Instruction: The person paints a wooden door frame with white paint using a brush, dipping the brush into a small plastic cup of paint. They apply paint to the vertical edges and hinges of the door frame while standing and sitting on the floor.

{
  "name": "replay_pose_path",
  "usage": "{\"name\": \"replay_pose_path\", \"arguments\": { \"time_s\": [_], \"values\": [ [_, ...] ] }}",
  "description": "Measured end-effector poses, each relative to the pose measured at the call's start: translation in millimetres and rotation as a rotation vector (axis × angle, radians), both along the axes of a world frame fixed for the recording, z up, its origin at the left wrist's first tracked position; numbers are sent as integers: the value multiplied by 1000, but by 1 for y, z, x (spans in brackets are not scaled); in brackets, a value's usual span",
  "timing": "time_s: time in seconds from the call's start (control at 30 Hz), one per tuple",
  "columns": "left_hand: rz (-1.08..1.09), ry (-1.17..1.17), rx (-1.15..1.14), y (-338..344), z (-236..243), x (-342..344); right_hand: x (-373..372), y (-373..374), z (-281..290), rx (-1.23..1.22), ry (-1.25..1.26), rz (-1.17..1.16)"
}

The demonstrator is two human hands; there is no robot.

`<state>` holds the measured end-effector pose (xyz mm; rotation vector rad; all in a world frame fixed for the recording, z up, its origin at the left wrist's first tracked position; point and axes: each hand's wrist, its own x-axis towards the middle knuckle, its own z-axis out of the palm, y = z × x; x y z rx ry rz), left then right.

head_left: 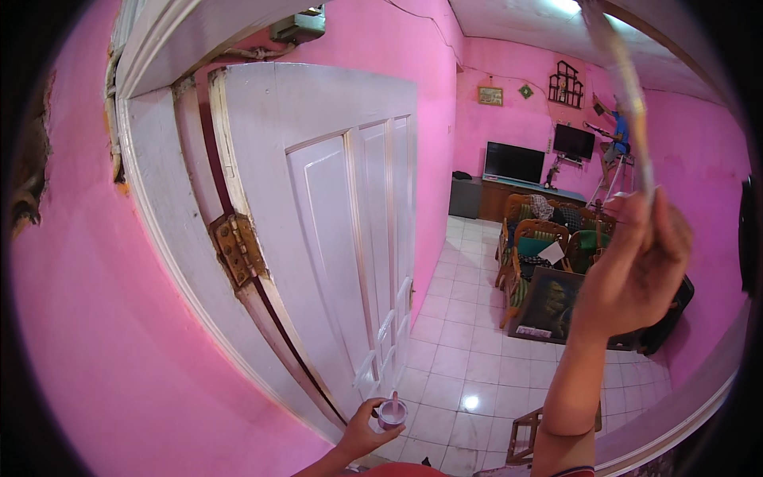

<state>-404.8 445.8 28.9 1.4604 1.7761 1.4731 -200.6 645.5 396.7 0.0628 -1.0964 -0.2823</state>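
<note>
My left hand point(364, 436), low in the view beside the door, is wrapped round a small clear cup point(391, 416) of pale lilac paint. A short pinkish stick point(395, 397) stands up out of the cup. Raised at the right, my right hand point(636, 274) grips a long, thin paintbrush point(638, 119). It points upward, and its blurred upper end overlaps the door frame's top edge point(664, 36); contact cannot be told. The panelled lilac-white door point(262, 127) stands swung inward at the left, with a rusty hinge point(238, 250) on its worn edge.
Pink walls point(71, 334) flank the white door frame point(159, 207). Beyond lie a tiled floor point(453, 350), wooden chairs point(540, 234) with things piled on them, a leaning dark framed picture point(548, 306) and a television point(515, 161). Another person point(617, 135) stands on a ladder point(612, 176) at the far wall.
</note>
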Motion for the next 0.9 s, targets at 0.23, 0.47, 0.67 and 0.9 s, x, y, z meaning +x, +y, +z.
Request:
{"name": "replay_pose_path", "arguments": {
  "time_s": [0.23, 0.47, 0.67, 0.9],
  "values": [
    [0, -7, 18, -1, -6, -3, -77, -26, 9, 99, -331, -194],
    [25, -31, 40, -5, -9, -6, -69, -17, 26, 70, -108, -64],
    [87, -84, -14, -18, -3, -11, -117, -38, -3, 75, -267, -34],
    [133, -102, 28, -25, -1, -17, -174, -45, 51, 253, -282, 57]
  ]
}}
